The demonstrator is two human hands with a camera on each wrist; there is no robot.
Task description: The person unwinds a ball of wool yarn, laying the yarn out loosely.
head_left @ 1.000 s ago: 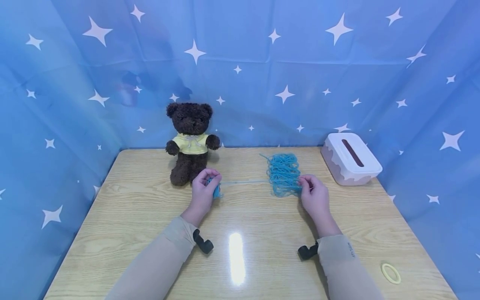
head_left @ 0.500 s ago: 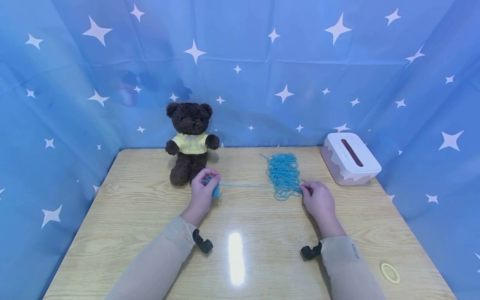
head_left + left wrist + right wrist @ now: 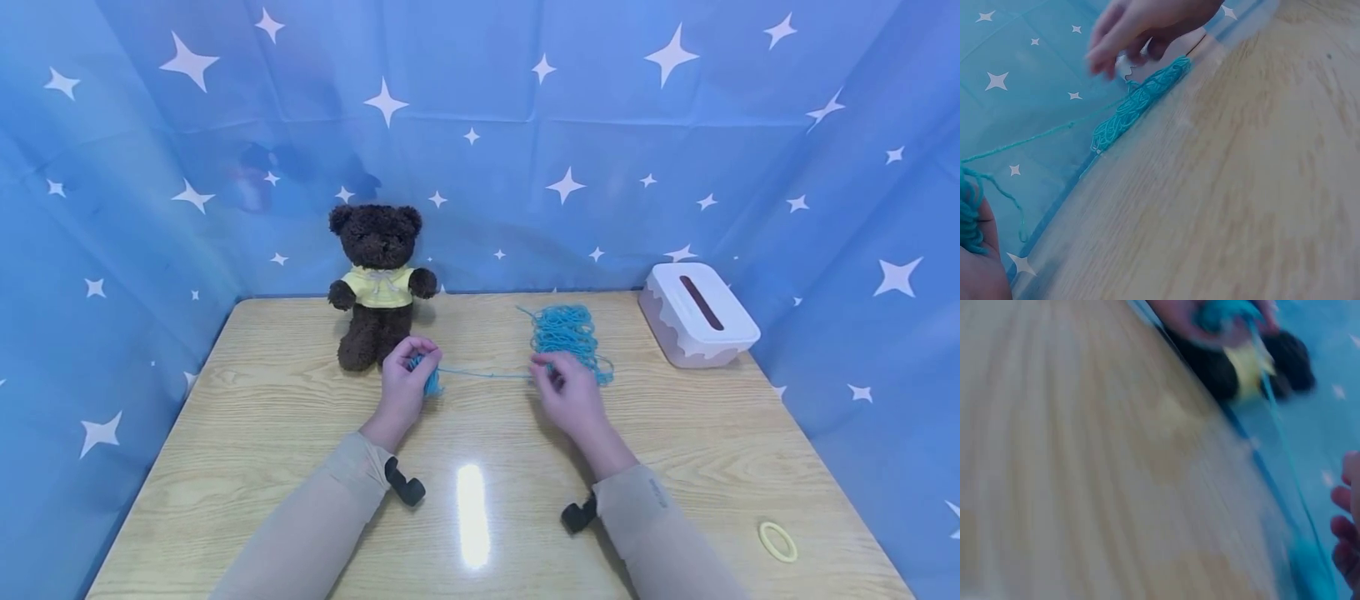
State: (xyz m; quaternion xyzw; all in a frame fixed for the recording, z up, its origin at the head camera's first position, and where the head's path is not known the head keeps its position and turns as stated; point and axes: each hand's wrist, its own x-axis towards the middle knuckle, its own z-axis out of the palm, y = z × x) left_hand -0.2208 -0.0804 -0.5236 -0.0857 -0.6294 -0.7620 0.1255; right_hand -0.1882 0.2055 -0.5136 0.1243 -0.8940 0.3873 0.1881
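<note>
My left hand (image 3: 405, 382) grips a small bundle of blue yarn (image 3: 969, 215) in front of the teddy bear. A thin yarn strand (image 3: 487, 375) runs from that bundle rightward to a heap of looped blue yarn (image 3: 566, 329) on the table. Over the near left side of the heap hovers my right hand (image 3: 573, 392), its fingers loosely bent. In the left wrist view the right hand is blurred and appears above the strand, apart from it. The right wrist view shows the right fingertips (image 3: 1342, 528) beside the strand, with no yarn visible between them.
A dark brown teddy bear (image 3: 377, 283) in a yellow top stands at the back left. A white-lidded tissue box (image 3: 697, 317) sits at the back right. Near the front right lies a pale yellow ring (image 3: 777, 542). A starry blue curtain (image 3: 480, 167) surrounds the wooden table (image 3: 300, 467).
My right hand has left the heap's right end, where it pinched the strand, and moved left. A yarn loop now lies at that right end. My left hand stays put.
</note>
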